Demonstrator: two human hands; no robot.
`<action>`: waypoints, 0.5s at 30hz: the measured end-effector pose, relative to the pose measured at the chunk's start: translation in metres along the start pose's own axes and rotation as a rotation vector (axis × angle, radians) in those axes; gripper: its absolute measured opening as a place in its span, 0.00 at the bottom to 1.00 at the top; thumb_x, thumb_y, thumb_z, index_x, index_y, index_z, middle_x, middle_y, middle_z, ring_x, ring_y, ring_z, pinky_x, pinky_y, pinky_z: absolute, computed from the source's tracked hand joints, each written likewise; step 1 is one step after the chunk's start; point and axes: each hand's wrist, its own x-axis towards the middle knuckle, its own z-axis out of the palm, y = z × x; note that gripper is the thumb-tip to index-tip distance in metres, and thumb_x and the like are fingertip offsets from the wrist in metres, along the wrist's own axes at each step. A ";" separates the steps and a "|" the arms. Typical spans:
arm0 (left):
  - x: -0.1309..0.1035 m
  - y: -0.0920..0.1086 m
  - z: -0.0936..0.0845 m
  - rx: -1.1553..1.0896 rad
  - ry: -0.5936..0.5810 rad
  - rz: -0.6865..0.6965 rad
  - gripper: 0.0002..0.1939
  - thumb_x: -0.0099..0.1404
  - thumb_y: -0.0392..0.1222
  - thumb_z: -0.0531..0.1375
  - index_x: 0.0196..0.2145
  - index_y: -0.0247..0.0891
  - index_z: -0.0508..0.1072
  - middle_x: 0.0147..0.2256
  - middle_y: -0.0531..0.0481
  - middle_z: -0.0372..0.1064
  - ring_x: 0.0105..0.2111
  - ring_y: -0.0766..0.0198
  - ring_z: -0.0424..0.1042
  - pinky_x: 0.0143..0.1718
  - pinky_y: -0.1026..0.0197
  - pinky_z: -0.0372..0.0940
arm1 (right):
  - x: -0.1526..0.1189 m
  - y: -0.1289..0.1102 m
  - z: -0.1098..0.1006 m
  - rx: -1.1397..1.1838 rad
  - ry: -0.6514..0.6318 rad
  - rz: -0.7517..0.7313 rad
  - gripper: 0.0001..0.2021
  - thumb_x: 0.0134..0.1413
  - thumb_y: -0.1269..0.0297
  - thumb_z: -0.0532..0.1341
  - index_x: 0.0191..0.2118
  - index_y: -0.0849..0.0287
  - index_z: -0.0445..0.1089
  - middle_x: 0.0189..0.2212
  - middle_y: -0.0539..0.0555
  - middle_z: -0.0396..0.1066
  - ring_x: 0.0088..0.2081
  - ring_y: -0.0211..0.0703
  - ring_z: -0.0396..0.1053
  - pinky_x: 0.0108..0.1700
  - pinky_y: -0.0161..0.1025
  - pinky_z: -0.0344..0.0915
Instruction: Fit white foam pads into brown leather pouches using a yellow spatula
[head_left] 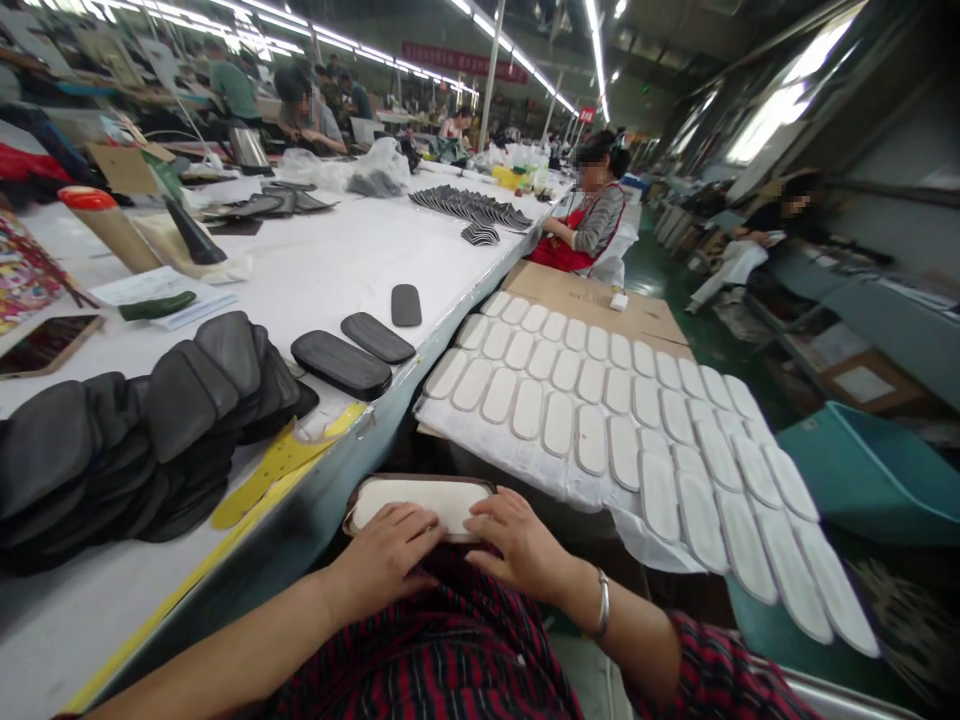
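Close to my lap is a rounded oblong pad (375, 500), cream-white on top with a dark brown rim. My left hand (382, 560) grips its near edge, fingers laid across the white face and thumb below. At the right end, my right hand (517, 540) holds the same pad with bent fingers at the corner. What lies under the pad is hidden. On the white table to the left are a thick stack of black oblong pieces (341, 362), a thinner black piece (377, 338) and a small one (406, 305).
Rows of white oblong pads (559, 422) cover a lower surface at right. Overlapping black panels (60, 440) heap at left beside a yellow strip (262, 470). A phone (49, 343), a cucumber (157, 306) and a teal bin (862, 470) are around. A person in red (592, 220) sits beyond.
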 end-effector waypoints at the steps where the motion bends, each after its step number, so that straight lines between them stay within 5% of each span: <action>1: 0.002 0.004 0.005 0.018 0.015 -0.012 0.23 0.58 0.49 0.60 0.49 0.41 0.65 0.46 0.46 0.66 0.46 0.53 0.62 0.47 0.51 0.57 | -0.010 -0.002 0.006 -0.045 0.015 -0.012 0.13 0.55 0.59 0.58 0.46 0.55 0.68 0.45 0.55 0.67 0.48 0.46 0.61 0.59 0.52 0.48; 8: 0.008 0.018 0.017 0.089 0.097 -0.066 0.11 0.63 0.42 0.55 0.43 0.39 0.69 0.41 0.46 0.68 0.42 0.56 0.63 0.41 0.54 0.57 | -0.019 -0.010 0.032 -0.109 0.154 -0.039 0.11 0.59 0.73 0.50 0.39 0.57 0.68 0.45 0.54 0.68 0.54 0.44 0.57 0.62 0.52 0.42; 15: 0.007 0.025 0.020 0.033 0.172 -0.141 0.11 0.66 0.40 0.51 0.41 0.42 0.71 0.38 0.48 0.69 0.40 0.58 0.63 0.38 0.56 0.55 | -0.010 -0.020 0.031 -0.009 0.199 0.178 0.06 0.53 0.73 0.54 0.31 0.59 0.67 0.47 0.56 0.65 0.57 0.48 0.53 0.61 0.55 0.43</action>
